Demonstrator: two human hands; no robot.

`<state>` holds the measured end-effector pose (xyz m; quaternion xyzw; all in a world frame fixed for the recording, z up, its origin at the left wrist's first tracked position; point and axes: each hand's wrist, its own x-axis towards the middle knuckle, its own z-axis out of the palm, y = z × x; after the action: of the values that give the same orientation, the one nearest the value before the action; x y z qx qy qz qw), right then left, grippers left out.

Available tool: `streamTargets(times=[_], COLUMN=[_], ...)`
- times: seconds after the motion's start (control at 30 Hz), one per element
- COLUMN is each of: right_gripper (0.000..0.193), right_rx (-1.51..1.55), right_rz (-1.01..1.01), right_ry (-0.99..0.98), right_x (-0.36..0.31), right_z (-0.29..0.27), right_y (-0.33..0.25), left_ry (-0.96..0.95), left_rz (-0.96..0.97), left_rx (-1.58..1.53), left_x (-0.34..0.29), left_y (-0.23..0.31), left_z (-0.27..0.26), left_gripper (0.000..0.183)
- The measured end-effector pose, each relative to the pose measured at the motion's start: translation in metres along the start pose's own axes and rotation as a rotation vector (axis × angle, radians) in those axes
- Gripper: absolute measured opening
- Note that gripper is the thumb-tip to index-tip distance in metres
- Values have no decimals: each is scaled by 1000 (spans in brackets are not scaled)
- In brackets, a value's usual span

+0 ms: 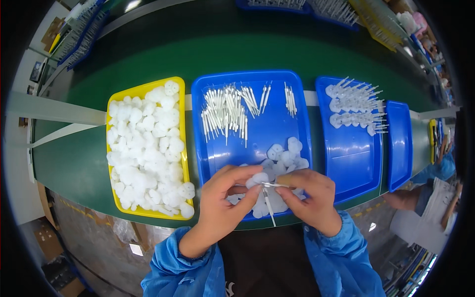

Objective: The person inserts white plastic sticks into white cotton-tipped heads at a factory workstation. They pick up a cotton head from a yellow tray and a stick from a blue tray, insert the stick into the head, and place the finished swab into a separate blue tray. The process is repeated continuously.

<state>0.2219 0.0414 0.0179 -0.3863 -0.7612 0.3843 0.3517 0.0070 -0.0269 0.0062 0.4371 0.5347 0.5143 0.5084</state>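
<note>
Over the near end of the middle blue tray [197, 114], my two hands meet. My left hand [225, 190] is closed, pinching a translucent white lobed plastic piece [257, 179] between thumb and fingers. My right hand [310, 195] is closed too, its thumb and forefinger on a thin white rod [273, 185] that reaches the white piece. Another slim white rod [268, 205] slants down from the left fingertips. How these parts join is too small to tell. Beneath the hands lie loose white lobed pieces [289, 157]. Farther back in this tray is a pile of slim white rods [222, 109].
At left, a yellow tray [112, 190] is heaped with white lobed pieces [146, 143]. Rows of pieces with rods attached [354, 106] lie in the right blue tray [354, 168]. Beyond it stands a narrower blue tray [400, 143]. More filled trays [341, 12] sit across the green table [208, 44].
</note>
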Motion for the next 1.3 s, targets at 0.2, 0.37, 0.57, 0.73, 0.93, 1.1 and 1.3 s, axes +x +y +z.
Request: streamTargets(times=[0.2,0.37,0.57,0.73,0.93,1.1,1.3], right_gripper=[27,26,25,20,14,13,25], right_rx=[-115,-139,-25,202,413,434,-277], right_rz=[-91,-83,-38,98,233,297,-207], right_ry=[-21,-37,-71,-184,-302,-264,-60], right_x=[-7,-10,-9,-12,-13,-12,-6], right_z=[-8,-9,-10,-9,-12,-5,0], right_y=[0,-2,3,7,10,4,5], left_ry=[-25,12,-78,-178,-205,-142,26], left_rz=[83,113,-3,-127,-140,-158,-123], left_rx=[33,48,-142,-327,-489,-495,-273], left_x=[6,4,2,1,3,3,0], left_y=[1,-3,-4,0,-4,-7,0], left_z=[5,4,1,-2,-4,-3,6], left_gripper=[42,42,40,40,30,25,23])
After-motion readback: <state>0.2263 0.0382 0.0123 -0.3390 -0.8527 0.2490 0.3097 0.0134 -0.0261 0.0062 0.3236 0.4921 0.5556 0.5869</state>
